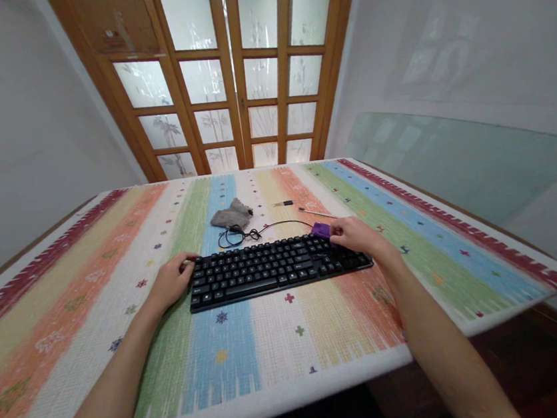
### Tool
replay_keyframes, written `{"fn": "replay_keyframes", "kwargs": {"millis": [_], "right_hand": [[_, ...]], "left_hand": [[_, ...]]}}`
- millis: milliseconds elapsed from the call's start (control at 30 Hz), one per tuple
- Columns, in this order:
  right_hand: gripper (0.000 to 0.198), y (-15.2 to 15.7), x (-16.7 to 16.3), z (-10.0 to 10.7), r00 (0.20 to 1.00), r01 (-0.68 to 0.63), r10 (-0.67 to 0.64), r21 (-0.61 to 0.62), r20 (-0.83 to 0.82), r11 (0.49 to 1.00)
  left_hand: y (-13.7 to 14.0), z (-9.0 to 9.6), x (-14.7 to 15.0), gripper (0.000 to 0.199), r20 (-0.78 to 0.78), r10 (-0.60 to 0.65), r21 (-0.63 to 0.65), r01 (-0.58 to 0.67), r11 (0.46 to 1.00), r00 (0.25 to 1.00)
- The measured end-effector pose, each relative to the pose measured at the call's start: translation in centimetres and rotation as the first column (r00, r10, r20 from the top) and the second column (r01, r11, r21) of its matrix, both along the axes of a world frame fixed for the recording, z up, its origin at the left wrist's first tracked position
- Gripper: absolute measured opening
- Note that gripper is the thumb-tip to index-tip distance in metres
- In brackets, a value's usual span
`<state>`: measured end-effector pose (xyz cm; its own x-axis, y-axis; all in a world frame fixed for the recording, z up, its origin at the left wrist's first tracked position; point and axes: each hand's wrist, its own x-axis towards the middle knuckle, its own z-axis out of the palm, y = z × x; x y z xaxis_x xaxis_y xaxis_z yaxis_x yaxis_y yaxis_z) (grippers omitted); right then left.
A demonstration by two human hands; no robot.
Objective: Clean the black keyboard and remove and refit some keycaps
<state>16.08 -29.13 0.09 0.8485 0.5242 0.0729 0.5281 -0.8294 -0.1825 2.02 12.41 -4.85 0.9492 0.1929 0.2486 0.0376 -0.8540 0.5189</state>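
My right hand (354, 235) is at two o'clock on the black keyboard (260, 275), fingers drawn in close on a purple cloth (319, 230), which lies over the far edge of the number keys. My left hand (172, 283) is at nine o'clock, touching the keyboard's left end; its fingers are curled, thumb and forefinger a little apart, and I cannot tell whether they grip or merely rest there. The keyboard lies flat in front of me on the striped tablecloth (277, 330). From its middle, a crumpled grey cloth (232, 215) sits at eleven o'clock, just beyond the looped cable (231, 238), and a thin stick (315, 213) points toward my right hand from one o'clock. A small black-ended thing (285, 203) past twelve is too small to name. My right hand covers some keys and part of the purple cloth, and both forearms are cut off at the bottom.
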Motion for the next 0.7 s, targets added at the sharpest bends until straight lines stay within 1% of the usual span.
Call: {"fn": "replay_keyframes", "kwargs": {"millis": [100, 167, 233, 300, 333, 400, 467, 533, 600, 700], "right_hand": [[0.013, -0.3, 0.2, 0.0, 1.0, -0.008, 0.008, 0.018, -0.025, 1.0], [0.014, -0.6, 0.4, -0.2, 0.999, 0.031, -0.03, 0.023, -0.016, 0.999], [0.014, -1.2, 0.6, -0.4, 0.992, 0.105, -0.107, 0.04, 0.07, 0.994], [0.015, -1.7, 0.9, -0.5, 0.962, 0.169, -0.183, 0.088, 0.2, 0.982], [0.017, -1.9, 1.0, -0.5, 0.947, 0.176, -0.201, 0.117, 0.252, 0.977], [0.018, -2.1, 1.2, -0.6, 0.941, 0.14, -0.177, 0.143, 0.29, 0.98], [0.016, -2.0, 1.2, -0.7, 0.964, 0.078, -0.103, 0.111, 0.244, 0.991], [0.015, -1.7, 1.1, -0.8, 0.987, 0.043, -0.05, 0.053, 0.152, 0.998], [0.013, -1.5, 1.1, -0.9, 0.997, 0.034, -0.035, 0.012, 0.074, 0.999], [0.012, -1.5, 1.1, -0.8, 0.999, 0.028, -0.028, -0.002, 0.031, 1.0]], "left_hand": [[0.0, 0.1, 0.0, 0.042, -0.005, -0.002, -0.003, 0.002, 1.0, 1.0], [0.0, 0.1, 0.0, 0.042, 0.0, -0.003, -0.001, 0.003, 1.0, 1.0], [0.0, 0.0, 0.0, 0.042, 0.005, -0.004, -0.001, 0.004, 1.0, 1.0], [0.1, -0.1, 0.0, 0.042, 0.009, -0.004, -0.001, 0.004, 1.0, 1.0], [0.1, -0.1, 0.0, 0.041, 0.01, -0.006, -0.001, 0.006, 1.0, 1.0], [0.2, -0.2, 0.0, 0.04, 0.012, -0.009, 0.003, 0.009, 1.0, 1.0], [0.3, -0.2, 0.1, 0.039, 0.014, -0.012, 0.005, 0.012, 1.0, 1.0], [0.3, -0.3, 0.1, 0.038, 0.016, -0.012, 0.005, 0.012, 1.0, 1.0], [0.4, -0.3, 0.1, 0.038, 0.019, -0.013, 0.004, 0.013, 1.0, 1.0], [0.3, -0.4, 0.1, 0.039, 0.022, -0.013, 0.0, 0.013, 1.0, 1.0]]}}
